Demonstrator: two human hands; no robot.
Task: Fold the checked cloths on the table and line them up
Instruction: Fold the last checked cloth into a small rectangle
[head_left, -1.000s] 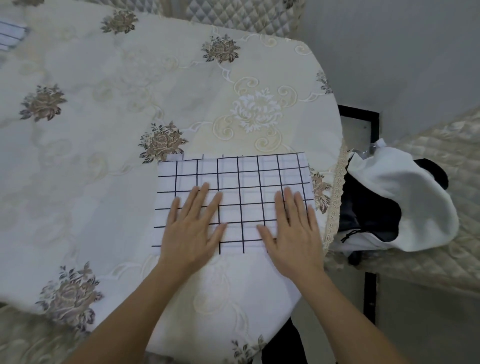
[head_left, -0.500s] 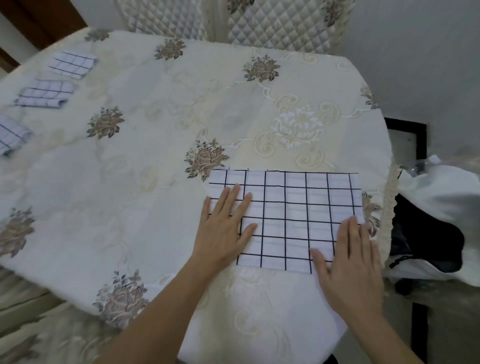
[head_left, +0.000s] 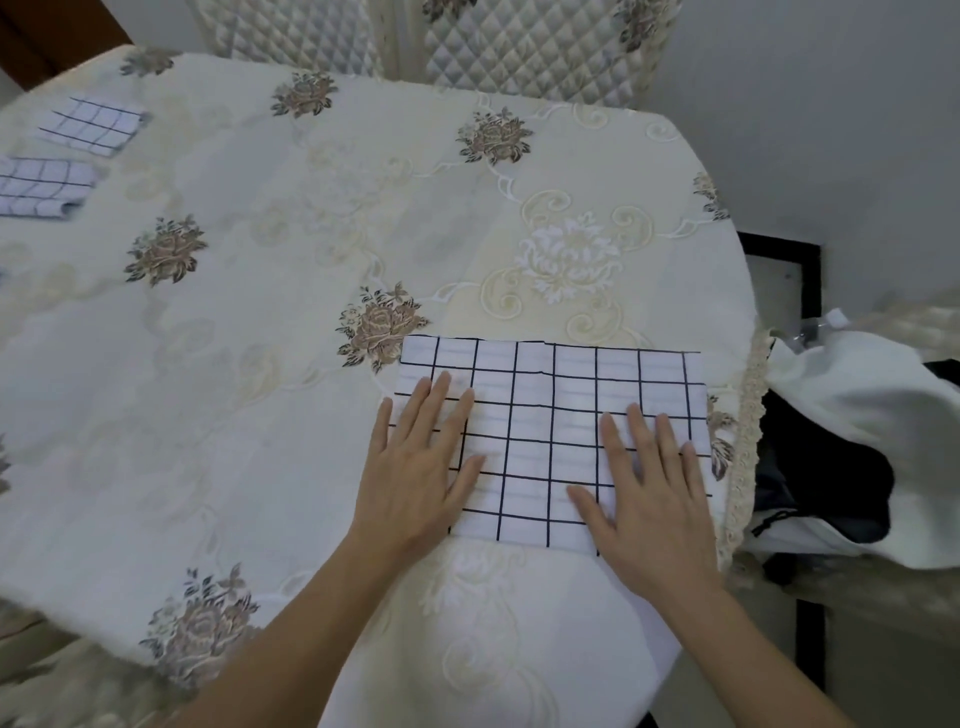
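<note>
A white cloth with a black check (head_left: 550, 410) lies flat as a rectangle near the table's right front edge. My left hand (head_left: 421, 462) presses flat on its left end, fingers straight and spread. Flat on its right end rests my right hand (head_left: 649, 493), fingers straight too. Two folded checked cloths lie far off at the table's left: one (head_left: 93, 126) further back, the other (head_left: 39, 186) nearer and cut by the frame edge.
The round table wears a cream floral tablecloth (head_left: 291, 291) with a lace rim. Quilted chair backs (head_left: 519, 47) stand behind it. To the right, a white and black garment or bag (head_left: 857, 431) lies on a padded seat.
My right hand has slid from the cloth's near right corner up onto its right end. The left hand stays on the left end. The view shifted, cutting off a third folded cloth at the left.
</note>
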